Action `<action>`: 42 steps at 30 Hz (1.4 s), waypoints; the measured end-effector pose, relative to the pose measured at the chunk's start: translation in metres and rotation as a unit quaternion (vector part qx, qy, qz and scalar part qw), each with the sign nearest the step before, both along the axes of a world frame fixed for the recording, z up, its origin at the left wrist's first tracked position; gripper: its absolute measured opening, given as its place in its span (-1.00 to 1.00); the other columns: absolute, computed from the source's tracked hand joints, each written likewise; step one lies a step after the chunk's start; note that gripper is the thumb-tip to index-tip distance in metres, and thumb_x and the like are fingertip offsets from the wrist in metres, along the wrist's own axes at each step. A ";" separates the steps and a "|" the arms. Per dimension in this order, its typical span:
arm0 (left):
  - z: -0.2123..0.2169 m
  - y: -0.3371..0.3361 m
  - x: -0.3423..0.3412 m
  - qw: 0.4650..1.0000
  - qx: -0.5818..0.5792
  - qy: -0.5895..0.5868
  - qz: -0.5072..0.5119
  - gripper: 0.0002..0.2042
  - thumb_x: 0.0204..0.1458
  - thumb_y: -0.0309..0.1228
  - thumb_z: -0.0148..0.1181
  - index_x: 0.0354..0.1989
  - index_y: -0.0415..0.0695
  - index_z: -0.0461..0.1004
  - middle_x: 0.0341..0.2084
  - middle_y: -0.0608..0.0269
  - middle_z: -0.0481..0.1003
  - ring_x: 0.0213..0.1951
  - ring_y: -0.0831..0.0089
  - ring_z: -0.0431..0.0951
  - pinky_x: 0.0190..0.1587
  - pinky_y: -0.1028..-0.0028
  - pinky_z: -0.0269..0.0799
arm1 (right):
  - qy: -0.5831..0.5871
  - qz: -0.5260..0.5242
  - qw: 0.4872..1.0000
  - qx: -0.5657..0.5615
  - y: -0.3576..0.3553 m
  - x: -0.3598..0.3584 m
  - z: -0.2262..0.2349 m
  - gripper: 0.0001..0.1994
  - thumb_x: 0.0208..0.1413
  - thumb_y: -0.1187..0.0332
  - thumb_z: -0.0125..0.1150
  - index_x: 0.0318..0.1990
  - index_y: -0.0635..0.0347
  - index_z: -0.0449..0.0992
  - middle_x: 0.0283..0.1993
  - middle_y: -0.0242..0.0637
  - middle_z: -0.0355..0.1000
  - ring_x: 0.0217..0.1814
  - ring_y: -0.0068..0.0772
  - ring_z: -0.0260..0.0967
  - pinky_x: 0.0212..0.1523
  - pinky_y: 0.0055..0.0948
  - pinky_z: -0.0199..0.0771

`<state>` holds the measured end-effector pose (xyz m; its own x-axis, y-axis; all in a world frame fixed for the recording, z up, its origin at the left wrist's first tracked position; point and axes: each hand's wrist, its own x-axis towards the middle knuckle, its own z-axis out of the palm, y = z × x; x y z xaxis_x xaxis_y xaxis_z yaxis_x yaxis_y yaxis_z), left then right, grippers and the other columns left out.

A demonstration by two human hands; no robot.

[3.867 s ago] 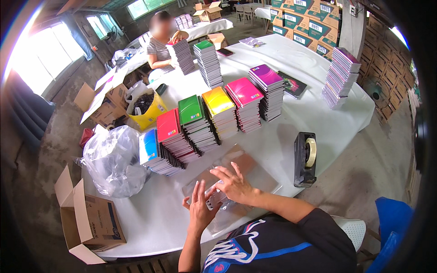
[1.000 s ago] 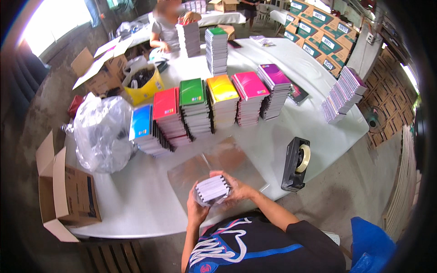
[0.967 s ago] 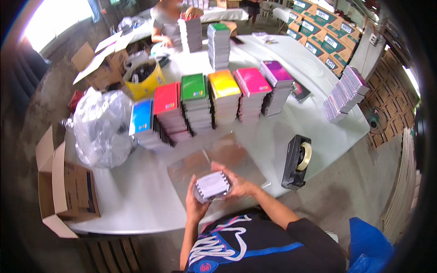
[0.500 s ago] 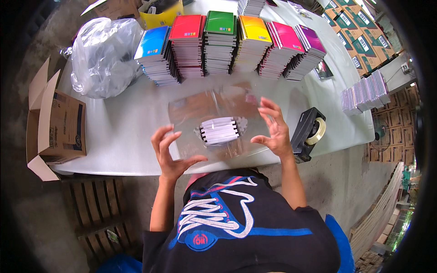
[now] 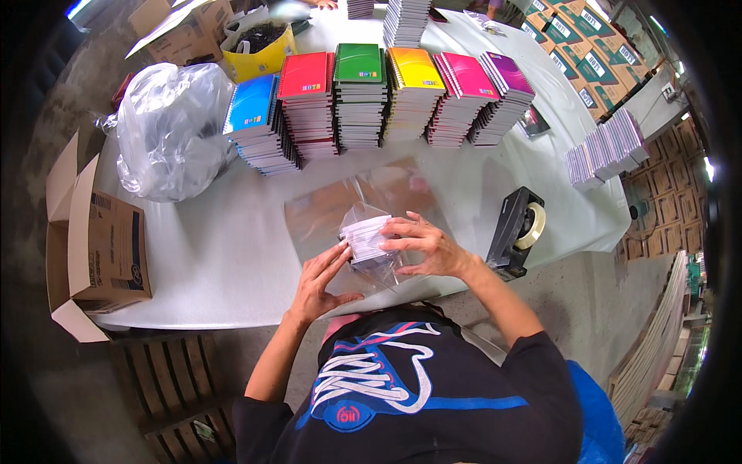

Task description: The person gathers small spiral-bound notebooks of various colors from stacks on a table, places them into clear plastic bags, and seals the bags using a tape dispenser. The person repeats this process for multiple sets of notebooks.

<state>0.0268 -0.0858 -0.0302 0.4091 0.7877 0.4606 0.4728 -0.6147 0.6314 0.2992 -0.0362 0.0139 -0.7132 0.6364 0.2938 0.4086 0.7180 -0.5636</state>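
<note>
A small stack of spiral notebooks [image 5: 365, 236] stands with its page edges up, in clear plastic film, on the table before me. Beneath it a clear plastic sheet [image 5: 309, 216] is spread out, with brownish reflections. The fingertips of my left hand [image 5: 318, 282] press the stack's left side, the thumb lying lower near the film. From the right, the bent fingers of my right hand [image 5: 427, 246] grip its side and top edge, thumb low at the near corner. Film bunches between the hands. The notebook covers in this stack are hidden.
Behind stand tall notebook stacks: blue [image 5: 251, 108], red [image 5: 305, 76], green [image 5: 361, 63], yellow [image 5: 415, 69], pink [image 5: 468, 76] and purple [image 5: 506, 73]. A tape dispenser [image 5: 510, 232] sits right. Left are a plastic bag bundle [image 5: 174, 131] and an open carton [image 5: 116, 247].
Both hands were apart with fingers spread on either side of the stack. They have closed in and now touch it. The film is gathered closer around it. The view has tilted slightly.
</note>
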 end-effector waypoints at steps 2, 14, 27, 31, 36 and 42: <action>0.009 0.007 -0.005 0.999 -0.017 0.042 -0.023 -0.12 -0.47 -0.19 0.49 0.20 -0.03 0.26 0.18 0.27 0.27 0.11 0.30 0.33 0.07 0.31 0.20 | -0.032 0.031 0.999 0.002 0.006 0.000 0.004 -0.32 -0.35 0.32 0.46 0.08 -0.24 0.41 0.23 -0.43 0.21 0.31 -0.33 0.11 0.28 -0.06 0.04; 0.062 0.027 0.009 0.934 0.000 0.353 -0.055 -0.18 -0.30 -0.13 0.32 0.27 0.26 0.14 0.25 0.63 0.14 -0.07 0.40 0.28 -0.01 0.29 0.11 | 0.135 0.125 0.974 -0.132 0.010 -0.004 0.006 -0.49 -0.30 0.47 0.33 -0.04 -0.06 0.52 0.26 -0.14 0.12 0.33 -0.10 0.03 0.29 -0.16 0.04; 0.064 0.040 0.005 0.936 0.002 0.325 -0.138 -0.19 -0.30 -0.29 0.28 0.28 0.22 0.10 0.29 0.42 0.08 0.27 0.52 0.12 0.14 0.11 0.07 | 0.329 -0.048 0.885 -0.328 0.072 -0.051 0.037 -0.93 -0.14 0.65 0.21 -0.47 0.31 0.55 -0.33 -0.24 0.53 -0.25 -0.48 0.46 -0.14 -0.50 0.44; 0.061 0.042 0.000 0.920 0.017 0.370 -0.129 -0.13 -0.36 -0.26 0.33 0.28 0.26 0.08 0.31 0.40 0.03 0.29 0.49 0.08 0.16 0.07 -0.01 | 0.441 -0.377 0.806 -0.117 0.034 0.007 0.049 -0.86 -0.05 0.48 0.25 -0.28 0.14 0.55 -0.31 -0.44 0.47 -0.30 -0.64 0.33 -0.23 -0.60 0.36; 0.070 0.060 0.003 0.906 0.008 0.385 -0.173 -0.03 -0.47 -0.22 0.44 0.27 0.42 0.06 0.32 0.44 0.00 0.31 0.48 0.03 0.19 -0.04 -0.26 | 0.060 -0.747 0.655 0.098 -0.089 0.116 -0.004 -0.69 0.04 0.19 0.21 -0.13 0.19 0.49 -0.24 -0.20 0.43 -0.19 -0.15 0.40 -0.15 -0.32 0.35; 0.071 0.064 0.000 0.893 0.030 0.413 -0.174 0.03 -0.53 -0.18 0.49 0.27 0.53 0.02 0.31 0.42 0.00 0.31 0.50 0.03 0.18 -0.13 -0.30 | 0.244 -0.730 0.548 -0.328 -0.101 0.120 -0.008 -0.63 0.04 -0.02 0.15 -0.31 0.11 0.53 -0.46 -0.45 0.33 -0.44 -0.57 0.12 -0.45 -0.49 0.25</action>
<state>0.0264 -0.0222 0.0408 0.8449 0.5297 -0.0747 0.5349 -0.8369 0.1160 0.4194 -0.1373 0.0057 0.7576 0.5078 -0.4101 -0.0354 -0.5954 -0.8026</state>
